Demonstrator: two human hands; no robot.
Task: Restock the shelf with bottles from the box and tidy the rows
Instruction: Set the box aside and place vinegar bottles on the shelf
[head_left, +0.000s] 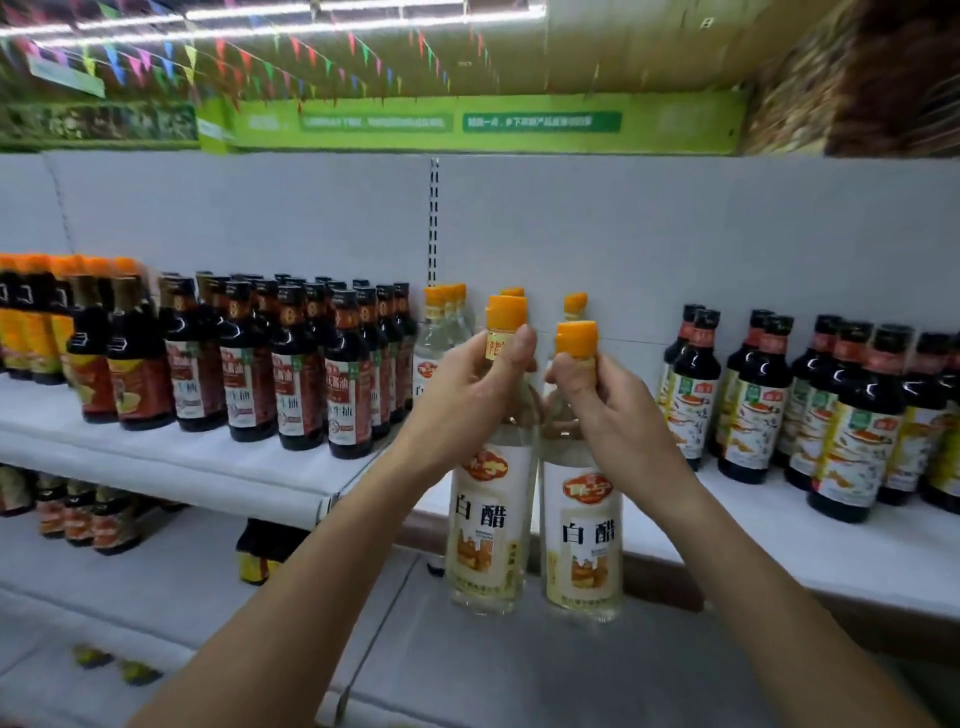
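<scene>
Two clear white-vinegar bottles with orange caps hang side by side in front of the white shelf (779, 540). My left hand (470, 387) grips the neck of the left bottle (488, 525), and my right hand (597, 400) grips the neck of the right bottle (584, 545). Both bottles are upright, labels facing me, their bases below the shelf edge. Behind my hands, a few matching vinegar bottles (441, 332) stand at the back of the shelf. The box is out of view.
Dark soy-sauce bottles (291, 374) fill the shelf on the left. More dark bottles with yellow-white labels (852, 415) stand on the right. A lower shelf (156, 582) holds a few more dark bottles. Bare shelf surface lies behind my hands, between the groups.
</scene>
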